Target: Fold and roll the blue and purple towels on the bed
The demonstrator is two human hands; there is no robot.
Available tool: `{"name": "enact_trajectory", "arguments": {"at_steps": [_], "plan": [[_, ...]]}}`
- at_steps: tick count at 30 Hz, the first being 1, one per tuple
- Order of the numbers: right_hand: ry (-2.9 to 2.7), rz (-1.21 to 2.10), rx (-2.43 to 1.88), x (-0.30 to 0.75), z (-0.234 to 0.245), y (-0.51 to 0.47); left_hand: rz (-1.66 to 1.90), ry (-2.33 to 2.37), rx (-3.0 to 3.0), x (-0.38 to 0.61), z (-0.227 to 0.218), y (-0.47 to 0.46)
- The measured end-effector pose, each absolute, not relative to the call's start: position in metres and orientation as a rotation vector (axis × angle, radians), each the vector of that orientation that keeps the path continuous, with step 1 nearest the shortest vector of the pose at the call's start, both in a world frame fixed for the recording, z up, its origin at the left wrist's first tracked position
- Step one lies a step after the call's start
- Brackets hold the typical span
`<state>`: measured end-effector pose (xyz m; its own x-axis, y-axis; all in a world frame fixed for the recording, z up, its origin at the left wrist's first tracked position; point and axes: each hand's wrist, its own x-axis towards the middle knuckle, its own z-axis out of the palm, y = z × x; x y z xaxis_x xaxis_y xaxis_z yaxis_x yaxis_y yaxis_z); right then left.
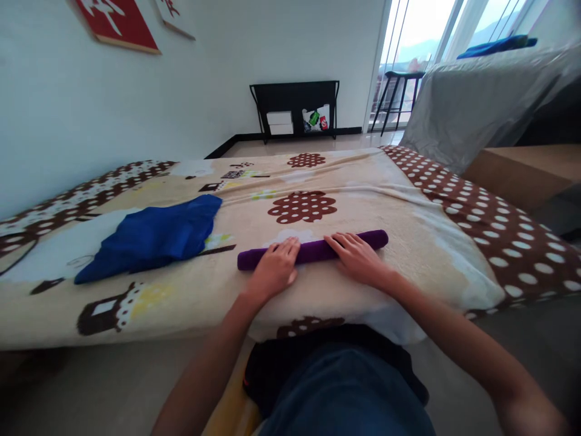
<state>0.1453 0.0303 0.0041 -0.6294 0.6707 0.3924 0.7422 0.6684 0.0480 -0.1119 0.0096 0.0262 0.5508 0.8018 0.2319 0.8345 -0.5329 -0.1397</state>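
Left hand point(273, 269), right hand point(358, 257) atop purple roll point(313, 251)

A home bedroom: a blanket-covered bed point(318, 181), wall pictures point(118, 24), and balcony doors point(422, 54).

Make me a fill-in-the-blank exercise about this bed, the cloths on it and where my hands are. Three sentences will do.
1. The left hand and the right hand both lie flat on a long rolled-up cloth whose colour is ____.
2. The crumpled blue cloth lies on the bed to the ____ of that roll.
3. The beige fleece blanket covering the bed carries brown patches filled with white ____.

Missing words: purple; left; dots.
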Motion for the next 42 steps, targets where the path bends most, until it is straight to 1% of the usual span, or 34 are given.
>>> {"name": "enact_trajectory", "arguments": {"at_steps": [3, 7, 13, 17, 24, 28, 32, 34, 36, 39, 42], "plan": [[-2.557, -0.209, -1.006, 0.128, -0.001, 0.041, -0.277, -1.327, -2.603, -0.089, 0.018, 0.017], [-2.605, -0.197, -0.925, 0.133, -0.011, 0.05, -0.314, -1.33, -2.633, -0.097, 0.007, 0.021], [-2.632, -0.221, -1.033, 0.193, -0.016, 0.054, -0.346, -1.489, -2.574, -0.165, -0.002, 0.014], [-2.604, -0.163, -1.094, 0.232, -0.017, 0.055, -0.318, -1.58, -2.579, -0.197, -0.003, 0.014], [-2.607, -0.026, -1.121, 0.235, -0.016, 0.079, -0.264, -1.512, -2.551, -0.203, 0.001, 0.039], [-2.613, 0.153, -1.186, 0.234, -0.004, 0.098, -0.173, -1.532, -2.589, -0.21, 0.004, 0.059], [-2.586, 0.43, -1.175, 0.239, 0.024, 0.104, -0.221, -1.567, -2.748, -0.212, 0.012, 0.067], [-2.567, 0.548, -1.147, 0.243, 0.047, 0.104, -0.271, -1.61, -2.8, -0.21, 0.017, 0.066], [-2.567, 0.6, -1.112, 0.248, 0.078, 0.103, -0.326, -1.662, -2.847, -0.207, 0.022, 0.059], [-2.585, 0.553, -1.087, 0.256, 0.137, 0.097, -0.42, -1.744, -2.902, -0.199, 0.028, 0.043], [-2.559, 0.375, -1.074, 0.252, 0.201, 0.081, -0.498, -1.767, -2.986, -0.18, 0.029, 0.024]]}}
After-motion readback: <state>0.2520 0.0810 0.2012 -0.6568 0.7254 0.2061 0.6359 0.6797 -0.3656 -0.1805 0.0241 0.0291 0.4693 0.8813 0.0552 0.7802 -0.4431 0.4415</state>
